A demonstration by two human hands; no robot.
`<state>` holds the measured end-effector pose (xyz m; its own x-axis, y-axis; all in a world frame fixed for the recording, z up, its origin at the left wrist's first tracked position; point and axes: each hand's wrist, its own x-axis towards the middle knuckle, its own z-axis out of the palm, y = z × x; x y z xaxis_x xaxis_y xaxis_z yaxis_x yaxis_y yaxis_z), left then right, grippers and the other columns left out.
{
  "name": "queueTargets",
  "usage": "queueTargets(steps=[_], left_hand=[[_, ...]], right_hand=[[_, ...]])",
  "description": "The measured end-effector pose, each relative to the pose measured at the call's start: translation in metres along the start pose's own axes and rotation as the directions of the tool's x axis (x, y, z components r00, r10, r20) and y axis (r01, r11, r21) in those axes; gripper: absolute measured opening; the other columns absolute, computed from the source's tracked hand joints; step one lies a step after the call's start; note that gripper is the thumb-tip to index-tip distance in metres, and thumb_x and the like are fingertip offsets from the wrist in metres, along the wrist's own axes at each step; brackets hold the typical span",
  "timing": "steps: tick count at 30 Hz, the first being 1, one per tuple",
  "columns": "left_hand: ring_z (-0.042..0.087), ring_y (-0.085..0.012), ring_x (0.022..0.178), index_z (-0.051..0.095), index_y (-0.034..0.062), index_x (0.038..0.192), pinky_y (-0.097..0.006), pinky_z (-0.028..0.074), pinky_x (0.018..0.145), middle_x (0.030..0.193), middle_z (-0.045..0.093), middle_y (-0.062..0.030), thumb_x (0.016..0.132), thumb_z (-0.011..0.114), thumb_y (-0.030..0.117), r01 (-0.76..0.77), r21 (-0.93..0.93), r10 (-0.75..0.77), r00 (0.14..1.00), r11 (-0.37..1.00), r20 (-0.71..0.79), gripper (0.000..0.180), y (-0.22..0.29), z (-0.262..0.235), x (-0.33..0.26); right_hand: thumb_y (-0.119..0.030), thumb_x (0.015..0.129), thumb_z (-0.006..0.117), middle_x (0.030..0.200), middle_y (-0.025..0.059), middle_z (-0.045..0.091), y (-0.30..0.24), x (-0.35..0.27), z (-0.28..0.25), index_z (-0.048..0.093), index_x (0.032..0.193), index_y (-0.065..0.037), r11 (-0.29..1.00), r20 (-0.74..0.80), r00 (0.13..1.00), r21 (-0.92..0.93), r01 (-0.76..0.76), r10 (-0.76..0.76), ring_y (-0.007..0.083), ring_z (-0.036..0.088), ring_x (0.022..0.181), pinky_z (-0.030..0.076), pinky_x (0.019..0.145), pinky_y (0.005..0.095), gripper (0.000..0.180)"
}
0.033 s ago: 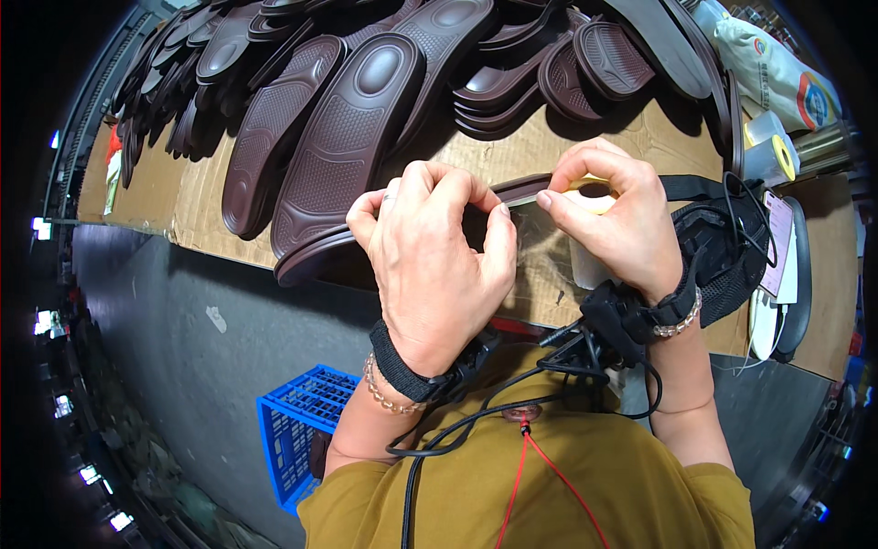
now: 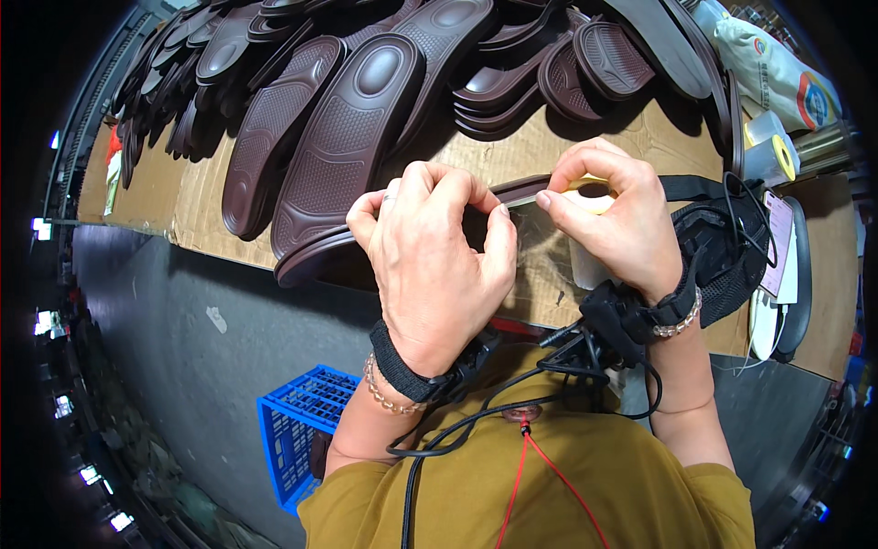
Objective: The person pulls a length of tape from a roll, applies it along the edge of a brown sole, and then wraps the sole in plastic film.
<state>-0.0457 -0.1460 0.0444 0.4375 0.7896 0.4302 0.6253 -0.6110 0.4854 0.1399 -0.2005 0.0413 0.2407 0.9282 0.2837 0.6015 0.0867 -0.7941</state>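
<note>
My left hand (image 2: 434,252) is closed on the edge of a dark brown shoe sole (image 2: 311,258), which stands edge-on at the front of the table. Its thumb and forefinger pinch near the sole's upper edge. A small roll of tape (image 2: 590,203) with a pale yellow core sits in my right hand (image 2: 631,220), thumb and forefinger closed at its left side. Between the hands a thin strip runs along the sole's edge. The left hand hides the sole's middle, and the right fingers cover part of the roll.
Brown soles (image 2: 357,119) are heaped across the cardboard-covered table (image 2: 206,201). At the right stand clear tape rolls (image 2: 768,163), a white bag (image 2: 773,69), a black mesh bag (image 2: 727,242) and a phone (image 2: 777,238). Black cables (image 2: 549,371) hang near my wrists. A blue crate (image 2: 288,439) is on the floor.
</note>
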Motion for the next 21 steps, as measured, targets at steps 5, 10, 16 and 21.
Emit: queueTargets(steps=[5, 10, 16, 21], left_hand=[[0.061, -0.0224, 0.092, 0.064, 0.0107, 0.08, -0.042, 0.032, 0.097, 0.089, 0.06, -0.0025, 0.077, 0.075, 0.021, 0.012, 0.039, -0.012, 1.0, 0.999, 0.004, 0.016, 0.0007, 0.001, 0.0017], [0.061, -0.0225, 0.091, 0.064, 0.01, 0.078, -0.042, 0.032, 0.095, 0.088, 0.06, -0.0029, 0.075, 0.074, 0.02, 0.006, 0.038, -0.006, 1.0, 0.999, 0.018, 0.015, 0.0007, 0.0011, 0.003], [0.061, -0.0227, 0.089, 0.064, 0.0094, 0.078, -0.042, 0.032, 0.094, 0.087, 0.059, -0.0033, 0.075, 0.074, 0.02, 0.006, 0.051, -0.007, 1.0, 0.999, 0.026, 0.015, 0.0002, 0.0006, 0.0038], [0.06, -0.0231, 0.088, 0.064, 0.0094, 0.078, -0.043, 0.033, 0.094, 0.087, 0.059, -0.0036, 0.075, 0.074, 0.02, 0.022, 0.053, -0.024, 0.999, 0.998, 0.036, 0.014, 0.0019, 0.0015, 0.0037]], right_hand=[[-0.017, 0.077, 0.078, 0.086, 0.0136, 0.063, 0.0004, 0.0019, 0.0015, 0.07, 0.082, -0.001, 0.999, 0.022, 0.999, -0.018, -0.05, 0.05, 0.0302, 0.066, 0.079, 0.052, 0.074, 0.0373, 0.019], [-0.018, 0.076, 0.077, 0.088, 0.014, 0.062, 0.0012, 0.0007, 0.0015, 0.07, 0.082, -0.001, 0.999, 0.023, 0.999, -0.015, -0.048, 0.048, 0.0302, 0.066, 0.081, 0.052, 0.076, 0.0375, 0.019], [-0.018, 0.075, 0.076, 0.086, 0.0141, 0.061, 0.0036, 0.0015, 0.0023, 0.07, 0.082, -0.001, 0.998, 0.042, 0.997, 0.005, -0.059, 0.059, 0.03, 0.065, 0.083, 0.052, 0.077, 0.038, 0.019], [-0.02, 0.076, 0.076, 0.085, 0.014, 0.061, 0.0037, 0.0026, 0.0029, 0.07, 0.081, -0.001, 0.996, 0.043, 0.995, 0.005, -0.087, 0.086, 0.0301, 0.065, 0.083, 0.052, 0.077, 0.038, 0.02]])
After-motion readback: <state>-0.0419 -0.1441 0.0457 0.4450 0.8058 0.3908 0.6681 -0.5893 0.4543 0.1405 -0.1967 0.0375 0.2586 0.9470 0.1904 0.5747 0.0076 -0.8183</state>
